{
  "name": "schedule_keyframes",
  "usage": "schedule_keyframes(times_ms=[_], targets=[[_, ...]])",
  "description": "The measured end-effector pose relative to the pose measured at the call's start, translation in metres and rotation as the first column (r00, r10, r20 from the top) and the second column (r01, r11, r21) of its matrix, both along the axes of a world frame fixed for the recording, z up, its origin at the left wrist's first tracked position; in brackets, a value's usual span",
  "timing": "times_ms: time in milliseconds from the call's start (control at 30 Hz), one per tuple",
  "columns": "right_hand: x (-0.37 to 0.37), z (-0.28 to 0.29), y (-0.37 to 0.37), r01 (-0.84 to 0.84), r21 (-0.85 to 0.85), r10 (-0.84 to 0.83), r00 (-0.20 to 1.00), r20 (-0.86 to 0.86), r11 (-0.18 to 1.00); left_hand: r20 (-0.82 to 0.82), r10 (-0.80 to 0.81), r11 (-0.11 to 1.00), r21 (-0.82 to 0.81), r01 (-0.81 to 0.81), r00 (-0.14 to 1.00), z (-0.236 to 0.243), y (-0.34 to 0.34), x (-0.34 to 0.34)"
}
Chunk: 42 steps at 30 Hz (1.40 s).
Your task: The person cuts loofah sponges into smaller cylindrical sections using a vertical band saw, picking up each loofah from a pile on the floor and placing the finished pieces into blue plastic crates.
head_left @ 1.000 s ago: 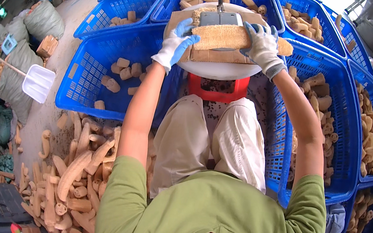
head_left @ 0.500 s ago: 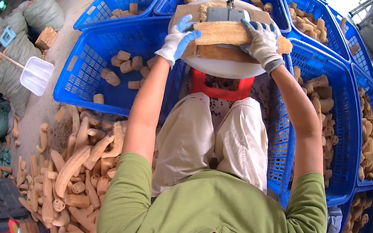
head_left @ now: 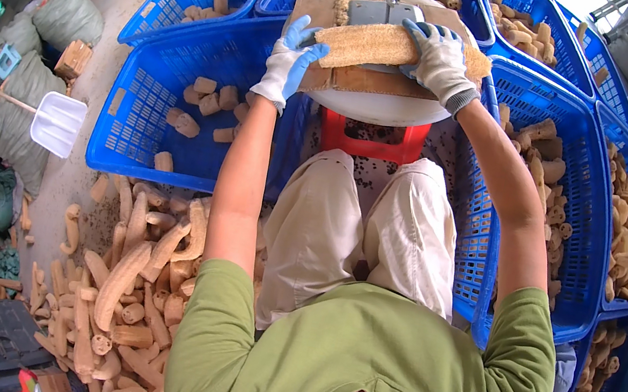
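Observation:
A long tan dried loofah [head_left: 370, 45] lies crosswise over a cardboard-topped round white stand, just in front of a grey metal block [head_left: 382, 13]. My right hand [head_left: 439, 60], in a white and blue-grey glove, is wrapped over the loofah's right part, whose tip sticks out beyond it. At the left end, my left hand [head_left: 288, 64], gloved in white and blue, has its thumb and fingers spread apart. Its thumb tip appears to touch the loofah there. The cardboard [head_left: 351, 78] beneath is partly hidden by the loofah and my hands.
A red stool [head_left: 373, 148] stands under the white stand [head_left: 383, 111], between my knees. Blue crates surround it; the left crate [head_left: 140, 111] holds several cut loofah pieces, the right crate [head_left: 582, 269] longer ones. A heap of loofahs [head_left: 123, 280] lies left of my legs. Further left is a white dustpan [head_left: 58, 124].
The loofah has shifted slightly left, and both hands have moved a little left with it. The view has tilted slightly.

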State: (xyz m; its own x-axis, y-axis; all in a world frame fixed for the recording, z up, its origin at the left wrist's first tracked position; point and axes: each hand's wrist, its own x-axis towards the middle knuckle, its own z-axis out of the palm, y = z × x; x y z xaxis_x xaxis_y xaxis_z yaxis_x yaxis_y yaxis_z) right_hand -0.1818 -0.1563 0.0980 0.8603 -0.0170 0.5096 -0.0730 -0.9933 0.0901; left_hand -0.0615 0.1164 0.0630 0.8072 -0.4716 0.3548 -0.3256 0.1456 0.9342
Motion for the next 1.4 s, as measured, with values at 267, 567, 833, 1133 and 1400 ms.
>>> schedule_keyframes(times_ms=[267, 567, 833, 1133, 1400], targets=[[0.004, -0.005, -0.005, -0.018, 0.004, 0.017, 0.999, 0.042, 1.0, 0.118, 0.045, 0.999, 0.015, -0.047, 0.992, -0.006, -0.015, -0.002], [0.023, -0.009, -0.013, -0.026, -0.067, 0.03, 0.997, 0.069, 0.997, 0.47, 0.18, 0.972, 0.047, -0.228, 0.864, -0.023, -0.031, 0.025], [0.039, 0.016, -0.014, 0.093, -0.103, -0.109, 0.981, -0.159, 0.99, 0.355, 0.271, 0.944, 0.085, -0.319, 0.895, -0.025, -0.052, 0.041], [0.068, 0.039, -0.029, 0.111, 0.073, -0.084, 0.949, -0.303, 0.991, 0.361, 0.402, 0.833, 0.237, -0.5, 0.841, -0.012, -0.073, 0.069], [0.09, 0.053, -0.039, 0.1, 0.239, -0.015, 0.943, -0.331, 0.966, 0.346, 0.437, 0.735, 0.395, -0.552, 0.83, -0.013, -0.08, 0.107]])
